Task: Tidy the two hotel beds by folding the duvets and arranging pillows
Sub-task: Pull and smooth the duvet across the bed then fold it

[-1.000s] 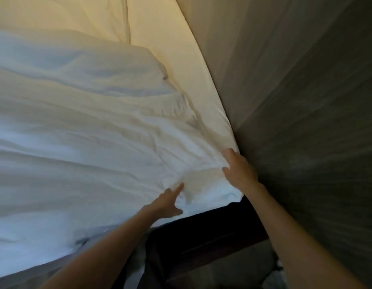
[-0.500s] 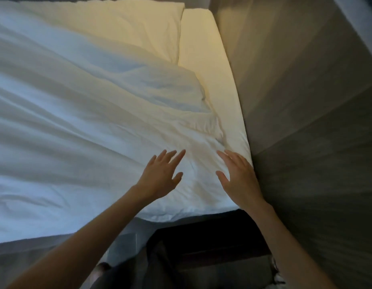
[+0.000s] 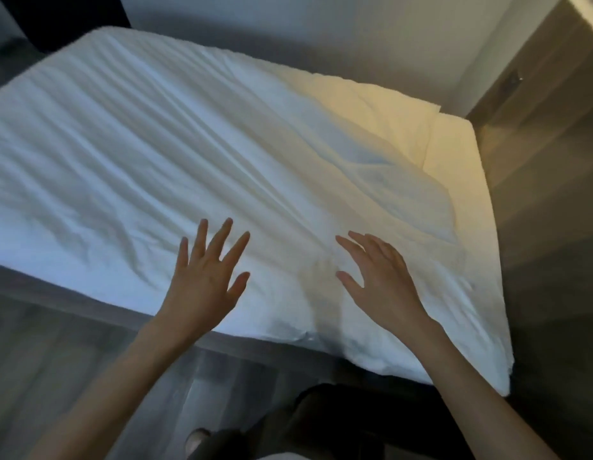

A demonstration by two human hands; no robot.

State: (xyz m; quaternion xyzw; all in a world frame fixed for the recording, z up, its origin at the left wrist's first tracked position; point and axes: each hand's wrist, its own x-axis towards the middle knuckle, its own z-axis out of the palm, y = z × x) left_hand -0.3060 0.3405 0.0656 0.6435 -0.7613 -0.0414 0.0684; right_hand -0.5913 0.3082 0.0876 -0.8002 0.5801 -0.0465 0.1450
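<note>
bed [image 3: 454, 154] against wood panel [image 3: 537, 161] at right, grey wall [image 3: 288, 28] behind | duvet [image 3: 155, 144] spread rumpled over bed, pillow [image 3: 388, 121] at far end | left hand [image 3: 202, 283] grip apart, fingers splayed, empty | right hand [image 3: 381, 280] likewise; both over duvet's near edge, contact unclear

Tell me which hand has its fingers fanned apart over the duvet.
The left hand: its fingers splay with gaps between them, while the right hand holds its fingers close together.
</note>
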